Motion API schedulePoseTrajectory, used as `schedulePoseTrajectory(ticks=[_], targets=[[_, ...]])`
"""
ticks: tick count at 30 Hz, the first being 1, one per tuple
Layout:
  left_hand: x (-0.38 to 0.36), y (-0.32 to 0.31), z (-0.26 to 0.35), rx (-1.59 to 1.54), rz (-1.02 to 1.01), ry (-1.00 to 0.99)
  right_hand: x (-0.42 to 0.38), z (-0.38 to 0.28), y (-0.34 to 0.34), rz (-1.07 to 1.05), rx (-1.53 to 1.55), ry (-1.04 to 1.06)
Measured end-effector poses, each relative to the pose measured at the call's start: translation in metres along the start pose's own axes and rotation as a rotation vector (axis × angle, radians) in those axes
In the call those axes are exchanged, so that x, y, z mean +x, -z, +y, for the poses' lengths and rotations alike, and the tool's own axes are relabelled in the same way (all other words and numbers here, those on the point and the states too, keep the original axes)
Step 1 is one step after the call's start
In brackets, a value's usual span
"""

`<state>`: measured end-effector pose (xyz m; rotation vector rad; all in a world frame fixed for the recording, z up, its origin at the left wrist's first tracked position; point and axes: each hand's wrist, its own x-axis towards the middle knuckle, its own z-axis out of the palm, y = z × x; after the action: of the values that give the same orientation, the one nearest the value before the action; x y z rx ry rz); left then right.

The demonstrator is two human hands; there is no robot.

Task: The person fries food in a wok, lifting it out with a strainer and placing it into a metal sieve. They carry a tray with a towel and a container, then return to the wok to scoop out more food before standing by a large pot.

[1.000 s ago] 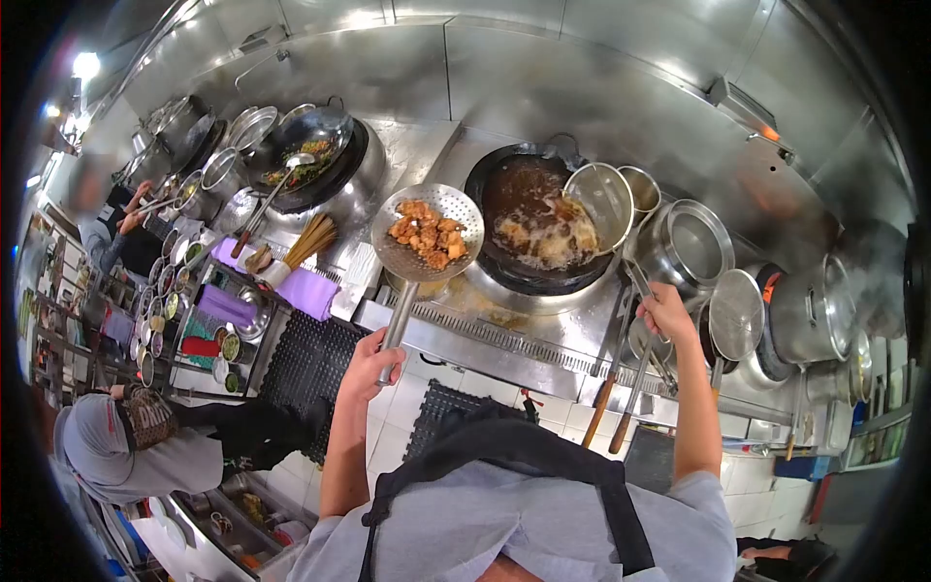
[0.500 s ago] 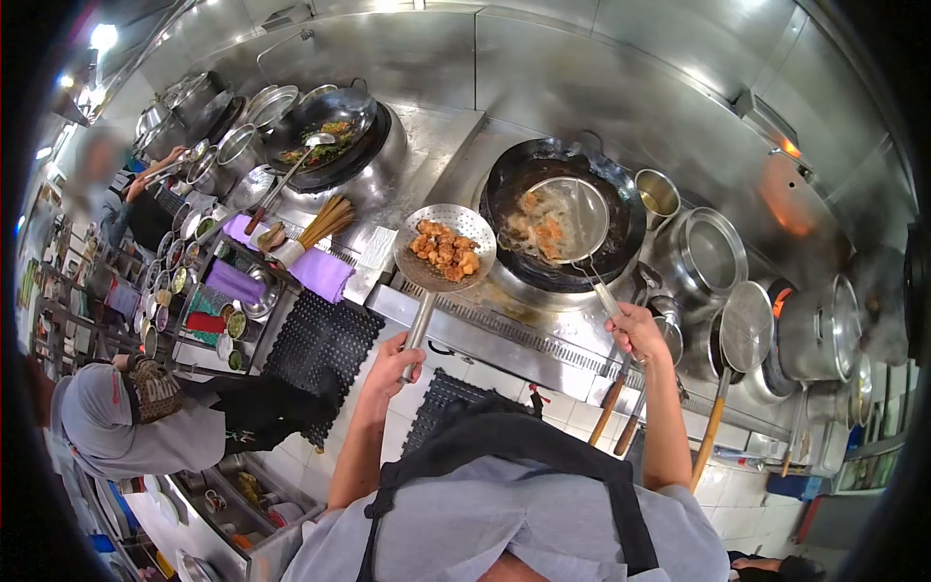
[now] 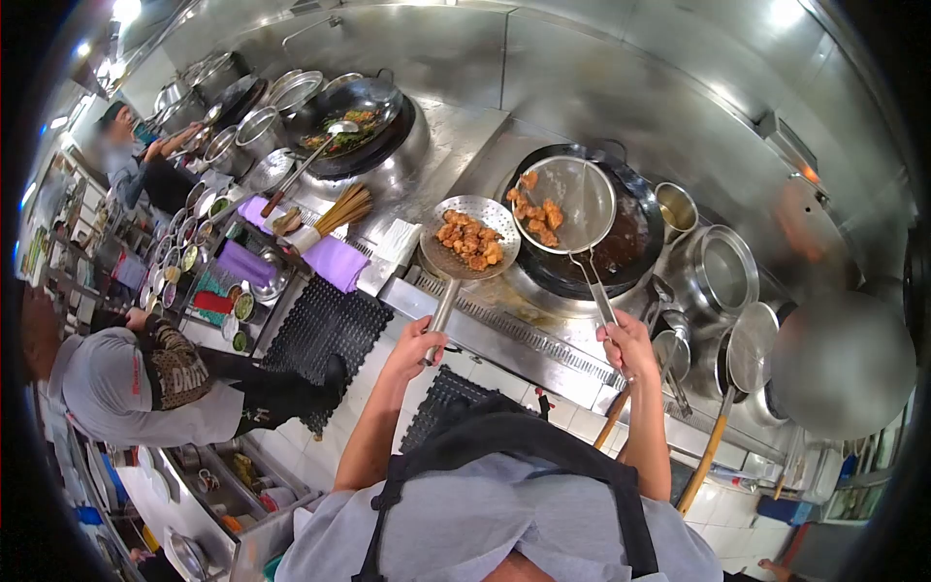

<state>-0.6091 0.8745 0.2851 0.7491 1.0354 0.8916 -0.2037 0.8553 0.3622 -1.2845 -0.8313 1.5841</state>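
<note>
My left hand point(image 3: 417, 349) is closed round the metal handle of a perforated skimmer point(image 3: 438, 254), held level left of the wok. Several browned fried pieces point(image 3: 471, 242) are heaped in its bowl. The handle of a round wire-mesh strainer point(image 3: 580, 206) is in my closed right hand point(image 3: 628, 347). More fried pieces point(image 3: 539, 215) lie at the strainer's left side, raised over the wok. Beneath it, dark oil shows in the black wok point(image 3: 635, 218) on the range. The two bowls are close together, with the skimmer to the left.
A second wok point(image 3: 383, 109) with green and red food and a ladle point(image 3: 341, 127) stands at the back left. A bamboo brush point(image 3: 344, 209) and purple cloth point(image 3: 335, 264) lie nearer. Metal pots point(image 3: 727, 262) line the right. Co-workers point(image 3: 145, 388) are on the left.
My right hand has lifted the strainer out of the oil with fried pieces in it, and shifted it toward the skimmer. My left hand still holds the loaded skimmer.
</note>
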Motion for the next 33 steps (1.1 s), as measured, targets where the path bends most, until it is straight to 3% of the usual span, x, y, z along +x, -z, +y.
schedulePoseTrajectory(ticks=[7,9,10,15,17,19,21,22,25,28,31,33], targets=[[0.0,-0.002,0.0,-0.007,0.039,0.012,-0.015,0.008,-0.066,-0.022,-0.159,0.034],[-0.002,-0.002,0.002,-0.007,0.018,-0.004,0.0,0.035,-0.072,0.085,-0.476,0.267],[0.002,0.003,-0.005,0.005,0.024,0.001,-0.001,0.03,-0.075,0.139,-0.457,0.278],[0.01,0.014,-0.018,-0.025,0.006,0.038,0.009,-0.001,0.001,0.377,-0.452,0.315],[0.006,0.027,-0.037,-0.026,0.027,0.047,0.017,-0.035,0.039,0.56,-0.764,0.378],[0.018,0.04,-0.054,-0.008,0.068,0.04,0.047,-0.05,0.089,0.69,-0.888,0.445],[0.026,0.051,-0.068,-0.005,0.057,0.037,0.071,-0.074,0.11,0.853,-1.251,0.3],[0.028,0.054,-0.072,-0.015,0.075,0.045,0.098,-0.058,0.153,0.872,-1.394,0.441],[0.035,0.061,-0.081,-0.031,0.098,0.094,0.121,-0.057,0.205,0.76,-1.624,0.136],[0.035,0.073,-0.07,0.027,0.087,0.189,0.107,-0.067,0.222,0.737,-1.573,0.189],[0.044,0.088,-0.07,0.38,0.279,0.059,0.082,-0.038,0.254,0.812,-1.501,0.622],[0.051,0.09,-0.057,0.941,0.579,-0.24,0.037,-0.03,0.23,0.795,-1.106,0.386]])
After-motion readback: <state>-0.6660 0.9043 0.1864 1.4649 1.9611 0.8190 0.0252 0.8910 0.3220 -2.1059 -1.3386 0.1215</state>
